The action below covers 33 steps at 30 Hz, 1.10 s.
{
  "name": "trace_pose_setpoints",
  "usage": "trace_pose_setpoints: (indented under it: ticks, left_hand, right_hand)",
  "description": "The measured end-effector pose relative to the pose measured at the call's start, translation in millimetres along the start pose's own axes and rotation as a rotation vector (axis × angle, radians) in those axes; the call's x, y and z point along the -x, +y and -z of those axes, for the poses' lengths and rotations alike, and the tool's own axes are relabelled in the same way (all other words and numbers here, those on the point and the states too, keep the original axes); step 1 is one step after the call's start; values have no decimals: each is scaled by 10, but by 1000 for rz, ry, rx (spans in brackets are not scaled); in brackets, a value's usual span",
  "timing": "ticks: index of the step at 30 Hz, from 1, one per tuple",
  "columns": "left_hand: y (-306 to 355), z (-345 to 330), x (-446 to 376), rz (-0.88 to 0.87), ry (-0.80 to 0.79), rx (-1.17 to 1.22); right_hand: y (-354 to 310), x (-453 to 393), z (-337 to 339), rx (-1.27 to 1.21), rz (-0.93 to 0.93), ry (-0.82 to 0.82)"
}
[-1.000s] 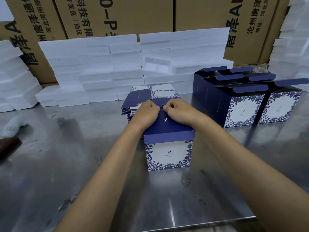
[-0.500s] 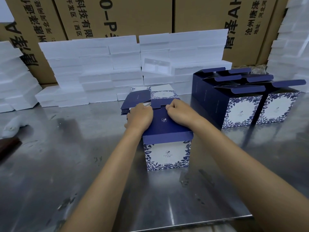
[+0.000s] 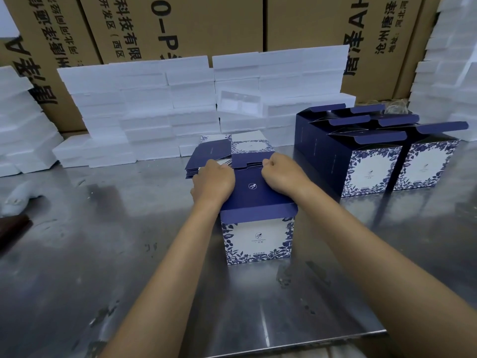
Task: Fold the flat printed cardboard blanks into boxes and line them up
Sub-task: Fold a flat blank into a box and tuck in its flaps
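Observation:
A blue-and-white floral box (image 3: 258, 241) stands on the steel table (image 3: 103, 254) in front of me, its dark blue top panel folded over. My left hand (image 3: 214, 180) grips the top's far left edge with curled fingers. My right hand (image 3: 281, 174) holds the far right edge the same way. The fingertips of both are hidden behind the box. Just beyond lies a stack of flat printed blanks (image 3: 227, 153). To the right, several folded boxes (image 3: 374, 161) stand in rows with their lid flaps raised.
White foam blocks (image 3: 154, 107) are stacked along the back, at far left and at far right, in front of large brown cartons (image 3: 180, 27). A white cloth (image 3: 20, 197) and a dark object (image 3: 13, 226) lie at the left edge of the table.
My hands have spread apart along the far edge of the box top, from touching at the middle towards the two corners. The box has stayed in place.

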<state>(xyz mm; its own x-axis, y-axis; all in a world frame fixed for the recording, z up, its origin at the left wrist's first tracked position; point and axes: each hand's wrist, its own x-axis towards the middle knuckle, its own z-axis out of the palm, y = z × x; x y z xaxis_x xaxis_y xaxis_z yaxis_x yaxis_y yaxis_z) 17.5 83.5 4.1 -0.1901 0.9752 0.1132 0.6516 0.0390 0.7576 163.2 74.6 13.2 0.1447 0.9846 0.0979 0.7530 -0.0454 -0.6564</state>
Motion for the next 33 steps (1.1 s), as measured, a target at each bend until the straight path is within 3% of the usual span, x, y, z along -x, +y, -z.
trace_pose_setpoints:
  ticks: [2, 5, 7, 10, 14, 17, 21, 26, 33]
  left_hand:
    - [-15, -4, -6, 10, 11, 19]
    - [-26, -8, -15, 34, 7, 82]
    - [-33, -8, -12, 46, 9, 122]
    - [-32, 20, 23, -36, 85, 178]
    - [-47, 95, 215, -354, 148, 289]
    - [-117, 86, 444, -489, 84, 335]
    - [-305, 17, 722, -653, 196, 276]
    - [-448, -40, 869, -721, 245, 331]
    - [-518, -124, 911, -707, 92, 512]
  right_hand:
    - [-10, 54, 7, 95, 43, 65]
    - [-89, 147, 13, 306, 399, 285]
    - [-147, 206, 25, 302, 560, 200]
    - [-151, 251, 69, 315, 556, 105]
    - [-93, 398, 91, 282, 550, 127]
    - [-32, 548, 19, 362, 606, 327]
    - [122, 784, -149, 278, 761, 657]
    - [505, 880, -348, 234, 865, 697]
    - [568, 971, -495, -21, 772, 622]
